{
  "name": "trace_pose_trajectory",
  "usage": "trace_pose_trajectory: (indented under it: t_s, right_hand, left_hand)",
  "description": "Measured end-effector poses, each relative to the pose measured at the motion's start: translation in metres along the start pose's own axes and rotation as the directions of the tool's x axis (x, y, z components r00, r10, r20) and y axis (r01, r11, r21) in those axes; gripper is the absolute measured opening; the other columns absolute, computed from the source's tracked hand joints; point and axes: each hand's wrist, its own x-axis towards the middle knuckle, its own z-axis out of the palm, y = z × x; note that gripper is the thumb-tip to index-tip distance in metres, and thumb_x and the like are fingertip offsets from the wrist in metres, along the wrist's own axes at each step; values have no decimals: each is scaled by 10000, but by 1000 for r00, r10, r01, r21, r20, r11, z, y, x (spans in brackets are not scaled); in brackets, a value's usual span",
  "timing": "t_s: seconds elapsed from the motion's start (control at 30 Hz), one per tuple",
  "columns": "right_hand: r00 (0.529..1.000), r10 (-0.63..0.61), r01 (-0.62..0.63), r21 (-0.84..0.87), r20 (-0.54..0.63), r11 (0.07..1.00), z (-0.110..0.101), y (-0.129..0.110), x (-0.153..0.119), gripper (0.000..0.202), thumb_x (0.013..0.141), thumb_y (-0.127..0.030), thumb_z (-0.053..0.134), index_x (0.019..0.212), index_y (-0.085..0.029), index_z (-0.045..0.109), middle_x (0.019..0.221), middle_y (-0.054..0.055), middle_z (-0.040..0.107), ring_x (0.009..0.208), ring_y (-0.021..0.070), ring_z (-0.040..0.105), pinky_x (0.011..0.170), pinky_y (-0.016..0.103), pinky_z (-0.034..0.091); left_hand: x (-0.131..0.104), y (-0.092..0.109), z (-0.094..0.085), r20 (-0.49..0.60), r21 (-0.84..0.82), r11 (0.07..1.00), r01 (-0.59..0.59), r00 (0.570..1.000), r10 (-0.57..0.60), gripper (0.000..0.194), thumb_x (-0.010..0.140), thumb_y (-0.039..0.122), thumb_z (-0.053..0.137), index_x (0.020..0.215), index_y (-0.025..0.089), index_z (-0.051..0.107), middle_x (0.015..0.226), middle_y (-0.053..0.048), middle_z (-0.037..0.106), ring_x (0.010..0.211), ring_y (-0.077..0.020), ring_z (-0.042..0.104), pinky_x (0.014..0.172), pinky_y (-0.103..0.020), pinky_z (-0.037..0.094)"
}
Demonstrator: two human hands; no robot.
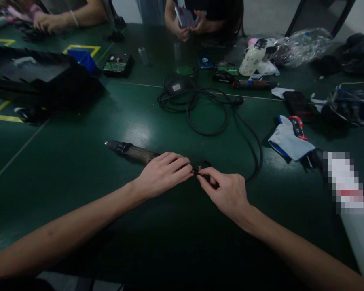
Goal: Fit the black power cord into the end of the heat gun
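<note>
An electric screwdriver [130,152] lies on the green table, its bit end pointing left. My left hand [166,173] is closed over its rear half and hides much of it. Thumb and fingertips of my right hand [226,190] pinch a small dark part at the tool's rear end, probably the cable connector, though the fingers cover most of it. Some brassy metal shows between the two hands. From near my right hand a black power cable [261,157] curves up the table to a coil with a black adapter [177,85].
To the right lie a blue-grey work glove [291,139] and a red-black tool handle [297,126]. A large black tray [33,76] stands at left. Hard drives [118,64], a second screwdriver [255,84] and a bottle [252,60] sit farther back. Across the table, another person's hands hold a box-like object [185,17].
</note>
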Motion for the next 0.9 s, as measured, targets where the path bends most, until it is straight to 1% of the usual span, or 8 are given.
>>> trace_pose_trajectory:
  t_s: [0.13, 0.3, 0.47, 0.6, 0.73, 0.8, 0.9]
  right_hand:
    - [1000, -22, 22, 18, 21, 1000, -3, 0, 0, 186, 1005, -376, 614, 1091, -279, 747, 713, -48, 722, 520, 106, 586, 544, 267, 353]
    - [997, -42, 38, 65, 64, 997, -6, -1, 0, 201, 1006, -399, 620, 1122, -295, 747, 838, -41, 778, 599, 118, 657, 592, 269, 414]
    - [997, -31, 28, 49, 65, 998, -4, 0, -1, 199, 1011, -379, 614, 1124, -291, 752, 898, -34, 797, 643, 130, 695, 604, 271, 437]
    - [998, -30, 28, 37, 55, 999, -2, 0, -2, 190, 1010, -376, 620, 1124, -302, 753, 960, -42, 804, 723, 144, 734, 631, 271, 459]
    - [998, -30, 29, 31, 46, 999, -2, 0, -2, 188, 1013, -348, 617, 1128, -293, 755, 1019, -45, 803, 838, 162, 758, 726, 279, 504]
    - [999, -24, 22, 51, 47, 998, -3, -2, -1, 195, 1012, -334, 618, 1142, -284, 754, 1044, -40, 800, 859, 165, 756, 757, 285, 518]
    - [999, 6, -10, 96, 47, 995, -5, -4, 2, 190, 998, -321, 634, 1136, -287, 762, 1046, -39, 799, 851, 167, 752, 747, 288, 527]
  left_hand:
    - [-1, -1, 0, -1, -17, 1000, -11, 1000, 11, 177, 1025, 288, 572, 1160, 181, 611, 1236, -59, 668, 1119, -217, 631, 936, -363, 542]
    - [-4, -3, 0, -20, 4, 1000, -25, 999, 25, 167, 1035, 300, 557, 1146, 187, 611, 1333, -90, 624, 1137, -225, 633, 934, -369, 547]
    - [-4, -4, -2, 10, -4, 999, -32, 999, 32, 208, 1030, 321, 563, 1185, 188, 601, 1355, -87, 612, 1147, -234, 623, 948, -380, 547]
    - [-4, -4, -3, 27, -53, 998, -45, 999, 47, 215, 1010, 275, 570, 1200, 181, 607, 1350, -75, 616, 1175, -239, 608, 966, -380, 539]
    - [-4, -4, -2, 0, -36, 999, -41, 999, 41, 198, 1013, 273, 579, 1187, 184, 616, 1319, -73, 632, 1142, -231, 619, 952, -372, 542]
    - [-3, -4, -1, -10, -23, 999, -36, 999, 35, 184, 1017, 275, 582, 1174, 187, 619, 1293, -68, 643, 1130, -226, 624, 946, -369, 545]
    - [-3, -4, 0, -16, -25, 999, -34, 999, 34, 180, 1023, 291, 581, 1161, 181, 618, 1255, -64, 655, 1122, -222, 627, 940, -365, 549]
